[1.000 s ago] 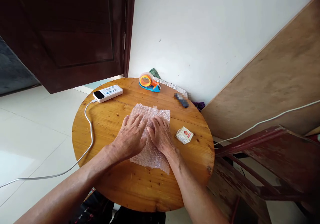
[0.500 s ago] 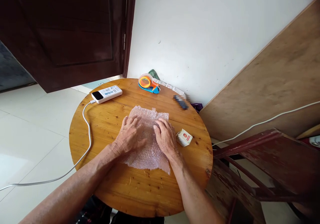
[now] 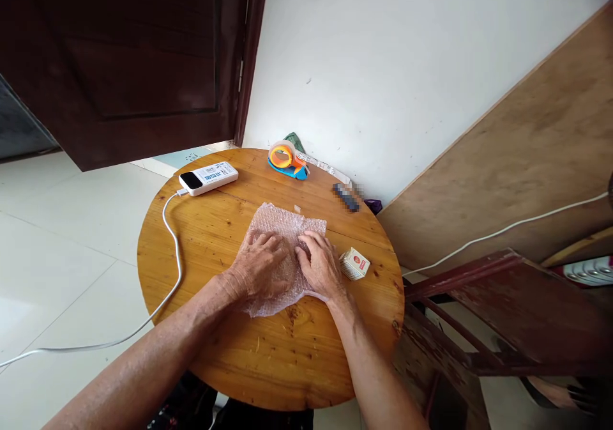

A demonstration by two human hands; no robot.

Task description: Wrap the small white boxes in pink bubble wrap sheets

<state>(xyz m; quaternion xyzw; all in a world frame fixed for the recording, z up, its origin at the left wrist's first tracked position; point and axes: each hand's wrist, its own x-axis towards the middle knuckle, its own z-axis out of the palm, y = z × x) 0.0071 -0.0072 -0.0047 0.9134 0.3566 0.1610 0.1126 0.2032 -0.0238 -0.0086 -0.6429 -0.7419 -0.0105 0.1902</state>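
A sheet of clear bubble wrap (image 3: pixel 282 220) lies on the round wooden table (image 3: pixel 268 379), its near right edge lifted and bunched beneath my right wrist. My left hand (image 3: pixel 258 267) rests on the left half of the sheet with its fingers spread. Opposite it, my right hand (image 3: pixel 322 265) lies on the right half, fingers loosely bent and apart. Just beyond that hand stands a small white box (image 3: pixel 355 264) with a red emblem. A scrap of clear tape or plastic (image 3: pixel 297 209) shows at the sheet's far edge.
An orange and blue tape dispenser (image 3: pixel 288 160) stands at the table's far side, near a dark blurred object (image 3: pixel 345 197). On the left lies a white power bank (image 3: pixel 209 178) with a white cable (image 3: pixel 178 251) running off the table. A dark red chair (image 3: pixel 522 302) is at the right.
My left hand has slid slightly right and nearer to me. The sheet's near right edge, flat before, is now drawn up under my right hand. The view has shifted slightly.
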